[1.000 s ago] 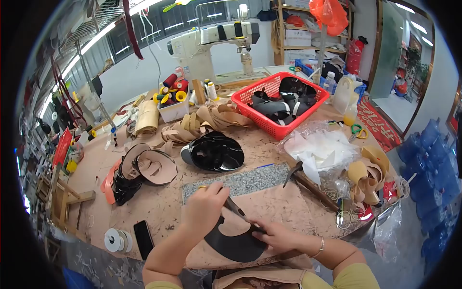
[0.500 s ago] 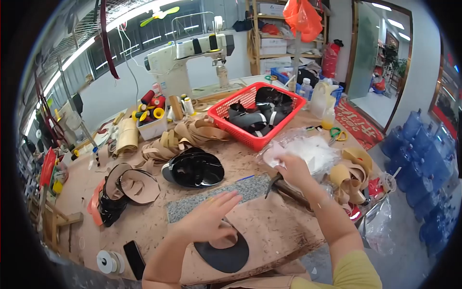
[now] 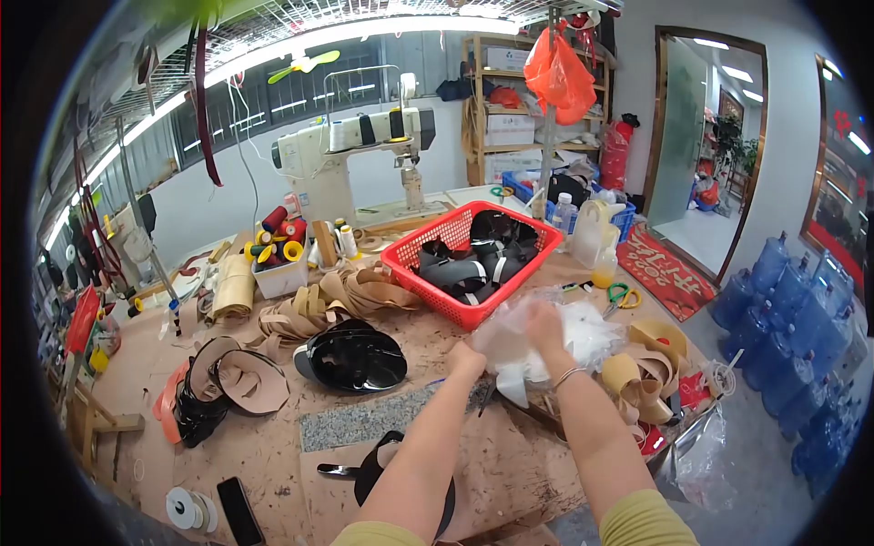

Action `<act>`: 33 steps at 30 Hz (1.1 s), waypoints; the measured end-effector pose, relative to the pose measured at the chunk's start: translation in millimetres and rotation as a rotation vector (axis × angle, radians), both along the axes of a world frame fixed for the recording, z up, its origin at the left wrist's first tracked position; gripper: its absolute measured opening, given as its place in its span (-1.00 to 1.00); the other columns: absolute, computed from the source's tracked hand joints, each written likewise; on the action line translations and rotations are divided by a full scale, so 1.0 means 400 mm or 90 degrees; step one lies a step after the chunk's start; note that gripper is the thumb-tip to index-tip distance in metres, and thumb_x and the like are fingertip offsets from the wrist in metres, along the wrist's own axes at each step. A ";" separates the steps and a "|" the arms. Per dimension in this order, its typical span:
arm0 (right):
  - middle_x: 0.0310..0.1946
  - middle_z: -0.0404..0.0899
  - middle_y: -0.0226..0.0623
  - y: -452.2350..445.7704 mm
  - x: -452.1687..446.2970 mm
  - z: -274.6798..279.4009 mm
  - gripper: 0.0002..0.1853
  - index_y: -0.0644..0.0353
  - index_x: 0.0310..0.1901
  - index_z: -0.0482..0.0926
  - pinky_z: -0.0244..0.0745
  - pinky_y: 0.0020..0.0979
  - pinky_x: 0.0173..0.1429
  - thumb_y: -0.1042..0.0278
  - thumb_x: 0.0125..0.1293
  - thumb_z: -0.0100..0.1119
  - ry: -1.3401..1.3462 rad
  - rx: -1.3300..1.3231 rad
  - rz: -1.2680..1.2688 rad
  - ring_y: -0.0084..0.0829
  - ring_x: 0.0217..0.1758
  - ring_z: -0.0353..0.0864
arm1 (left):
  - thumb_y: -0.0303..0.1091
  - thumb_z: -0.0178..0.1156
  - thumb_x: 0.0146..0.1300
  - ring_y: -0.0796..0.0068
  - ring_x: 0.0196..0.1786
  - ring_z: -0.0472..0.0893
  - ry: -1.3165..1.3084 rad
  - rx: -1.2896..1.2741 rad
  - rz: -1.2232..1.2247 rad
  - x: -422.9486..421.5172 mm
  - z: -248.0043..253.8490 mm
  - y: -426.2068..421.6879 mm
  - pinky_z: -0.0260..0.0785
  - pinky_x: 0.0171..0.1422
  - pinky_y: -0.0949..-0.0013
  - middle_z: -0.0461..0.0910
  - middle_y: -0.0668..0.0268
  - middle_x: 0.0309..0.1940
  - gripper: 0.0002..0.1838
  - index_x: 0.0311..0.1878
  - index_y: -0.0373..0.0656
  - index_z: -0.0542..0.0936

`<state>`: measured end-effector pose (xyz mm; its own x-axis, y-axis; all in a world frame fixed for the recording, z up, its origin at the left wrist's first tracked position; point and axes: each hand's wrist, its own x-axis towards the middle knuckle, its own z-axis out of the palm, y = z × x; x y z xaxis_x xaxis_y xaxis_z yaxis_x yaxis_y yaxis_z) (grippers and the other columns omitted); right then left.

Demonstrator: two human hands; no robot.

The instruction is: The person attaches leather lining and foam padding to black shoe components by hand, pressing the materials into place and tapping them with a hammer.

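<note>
- Black piece [image 3: 369,477] was released; its handling appeared paused.
- Clear plastic [image 3: 506,344] was pinched by right hand [image 3: 545,329]; grip of left hand [image 3: 466,361] could not be determined.

A long strip light [image 3: 428,28] glares white overhead, brightening the desk [image 3: 246,450]. Highlights gleam on the glossy black piece [image 3: 364,364]; the crumpled plastic [image 3: 507,337] looks washed out. Fisheye distortion bends the edges into black corners, and a green smear [image 3: 194,8] blurs at top left.
</note>
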<state>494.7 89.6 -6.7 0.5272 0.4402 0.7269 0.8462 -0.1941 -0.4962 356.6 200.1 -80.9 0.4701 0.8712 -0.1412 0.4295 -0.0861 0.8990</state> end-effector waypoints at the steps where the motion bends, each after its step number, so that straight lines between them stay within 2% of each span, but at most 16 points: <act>1: -0.41 0.60 0.01 0.006 0.054 0.008 -0.83 0.26 -0.36 0.54 0.49 -0.12 -0.24 0.35 0.27 0.04 0.108 0.161 -0.109 0.00 -0.34 0.61 | -0.53 0.20 -0.01 0.32 -0.59 0.61 0.062 0.149 0.053 -0.004 -0.017 0.004 0.44 -0.51 0.26 0.62 0.10 -0.51 -0.81 -0.26 -0.30 0.57; 2: -0.47 0.58 -0.03 0.000 0.104 0.027 -0.82 0.29 -0.35 0.53 0.52 -0.19 -0.27 0.34 0.30 0.07 0.181 0.224 -0.190 -0.10 -0.41 0.62 | -0.54 0.19 -0.03 0.27 -0.59 0.63 0.070 0.194 0.014 -0.028 0.037 -0.029 0.47 -0.50 0.23 0.64 0.12 -0.51 -0.78 -0.25 -0.33 0.57; 3: -0.46 0.58 -0.12 -0.024 0.102 0.093 -0.83 0.27 -0.30 0.53 0.54 -0.26 -0.28 0.34 0.32 0.08 0.298 0.247 -0.126 -0.20 -0.41 0.62 | -0.54 0.19 -0.03 0.27 -0.59 0.63 0.072 0.190 0.014 -0.026 0.051 -0.010 0.47 -0.50 0.23 0.64 0.12 -0.51 -0.78 -0.25 -0.33 0.57; 5: -0.45 0.59 -0.20 -0.085 0.070 0.193 -0.84 0.26 -0.26 0.53 0.56 -0.33 -0.29 0.33 0.33 0.08 0.426 0.258 -0.070 -0.29 -0.41 0.63 | -0.29 0.30 -0.03 -0.09 0.07 0.57 0.163 0.041 -0.170 -0.035 0.056 0.029 0.40 0.17 0.13 0.58 -0.14 -0.04 -0.49 0.03 -0.32 0.56; 7: -0.41 0.56 -0.35 -0.101 0.045 0.233 -0.81 0.23 -0.17 0.52 0.60 -0.40 -0.28 0.29 0.35 0.09 0.651 0.345 0.253 -0.44 -0.39 0.60 | -0.18 0.33 0.07 0.05 0.02 0.62 0.146 0.236 -0.101 -0.067 0.181 -0.039 0.45 0.11 0.16 0.57 0.00 0.05 -0.35 0.22 -0.26 0.43; 9: -0.40 0.52 -0.41 -0.146 -0.065 0.260 -0.81 0.23 -0.13 0.49 0.63 -0.36 -0.26 0.30 0.35 0.10 0.746 0.189 0.426 -0.49 -0.40 0.58 | -0.18 0.31 0.18 0.35 -0.10 0.64 -0.360 -0.233 -0.291 -0.114 0.291 -0.065 0.48 -0.01 0.29 0.55 0.18 0.05 -0.33 0.32 -0.19 0.33; 11: -0.41 0.52 -0.39 -0.214 -0.234 0.242 -0.82 0.24 -0.14 0.49 0.64 -0.34 -0.27 0.32 0.33 0.12 0.792 0.120 0.465 -0.49 -0.40 0.58 | -0.28 0.28 0.23 0.59 -0.18 0.58 -0.438 -0.329 -0.307 -0.303 0.459 -0.183 0.46 -0.13 0.43 0.57 0.30 -0.11 -0.50 0.22 -0.20 0.44; 13: -0.41 0.52 -0.35 -0.289 -0.389 0.208 -0.84 0.27 -0.19 0.50 0.65 -0.34 -0.27 0.37 0.29 0.16 0.853 0.055 0.537 -0.49 -0.37 0.59 | -0.32 0.33 0.19 0.59 -0.24 0.58 -0.141 0.047 -0.411 -0.465 0.466 -0.236 0.43 -0.19 0.51 0.61 0.34 -0.24 -0.60 0.08 -0.20 0.54; 16: -0.48 0.60 -0.32 -0.413 -0.586 0.127 -0.89 0.36 -0.30 0.57 0.61 -0.46 -0.29 0.47 0.28 0.15 0.672 -0.073 0.529 -0.54 -0.42 0.63 | -0.43 0.33 0.17 0.67 -0.41 0.57 -0.025 0.109 -0.286 -0.705 0.425 -0.373 0.43 -0.31 0.58 0.62 0.38 -0.32 -0.73 -0.05 -0.23 0.60; 17: -0.49 0.61 -0.32 -0.451 -0.636 0.072 -0.91 0.34 -0.31 0.59 0.58 -0.47 -0.31 0.49 0.24 0.18 0.584 -0.095 0.513 -0.54 -0.43 0.64 | -0.47 0.33 0.17 0.67 -0.40 0.57 -0.096 -0.064 -0.238 -0.764 0.378 -0.403 0.43 -0.33 0.59 0.62 0.39 -0.32 -0.71 -0.03 -0.23 0.58; 18: -0.50 0.63 -0.32 -0.472 -0.671 0.023 -0.93 0.31 -0.32 0.61 0.55 -0.49 -0.33 0.50 0.20 0.20 0.494 -0.120 0.494 -0.55 -0.44 0.64 | -0.48 0.32 0.17 0.67 -0.41 0.57 -0.093 -0.103 -0.189 -0.811 0.336 -0.438 0.43 -0.34 0.60 0.63 0.38 -0.32 -0.70 -0.01 -0.21 0.57; 21: -0.49 0.65 -0.29 -0.477 -0.730 -0.026 -0.93 0.24 -0.32 0.63 0.52 -0.49 -0.34 0.53 0.13 0.24 0.309 -0.125 0.418 -0.52 -0.46 0.65 | -0.44 0.38 0.13 0.71 -0.45 0.50 -0.030 0.063 -0.102 -0.876 0.216 -0.501 0.39 -0.34 0.58 0.61 0.42 -0.40 -0.69 -0.05 -0.22 0.58; 22: -0.50 0.64 -0.28 -0.478 -0.735 -0.022 -0.92 0.23 -0.33 0.63 0.53 -0.49 -0.32 0.53 0.09 0.26 0.431 -0.254 0.381 -0.47 -0.45 0.66 | -0.44 0.38 0.13 0.71 -0.45 0.50 -0.036 0.057 -0.103 -0.881 0.197 -0.511 0.39 -0.34 0.58 0.61 0.42 -0.40 -0.69 -0.05 -0.22 0.58; 28: -0.30 0.64 -0.21 -0.489 -0.728 0.001 -0.79 0.25 -0.17 0.62 0.53 -0.51 -0.17 0.44 0.14 0.31 0.414 -0.272 0.474 -0.49 -0.30 0.64 | -0.45 0.38 0.11 0.74 -0.36 0.51 -0.036 0.025 -0.023 -0.895 0.157 -0.513 0.40 -0.26 0.58 0.62 0.42 -0.39 -0.70 -0.07 -0.22 0.60; 30: -0.28 0.63 -0.21 -0.475 -0.741 0.024 -0.76 0.25 -0.13 0.61 0.52 -0.52 -0.12 0.42 0.15 0.32 0.413 -0.266 0.470 -0.50 -0.28 0.62 | -0.48 0.36 0.13 0.74 -0.31 0.54 -0.275 -0.224 -0.053 -0.900 0.162 -0.500 0.42 -0.22 0.58 0.63 0.40 -0.37 -0.70 -0.04 -0.21 0.60; 33: -0.23 0.60 -0.35 -0.452 -0.746 0.018 -0.63 0.24 0.01 0.55 0.45 -0.61 -0.16 0.45 0.15 0.36 0.437 -0.251 0.507 -0.65 -0.31 0.52 | -0.51 0.32 0.15 0.73 -0.26 0.56 -0.206 -0.228 -0.111 -0.914 0.175 -0.491 0.43 -0.17 0.57 0.65 0.39 -0.33 -0.68 0.00 -0.20 0.57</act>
<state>196.2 -91.3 0.6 0.2278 0.9655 0.1258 0.3699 0.0336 -0.9285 -9.1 3.8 -10.9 0.6731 0.6997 -0.2397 0.1307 0.2064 0.9697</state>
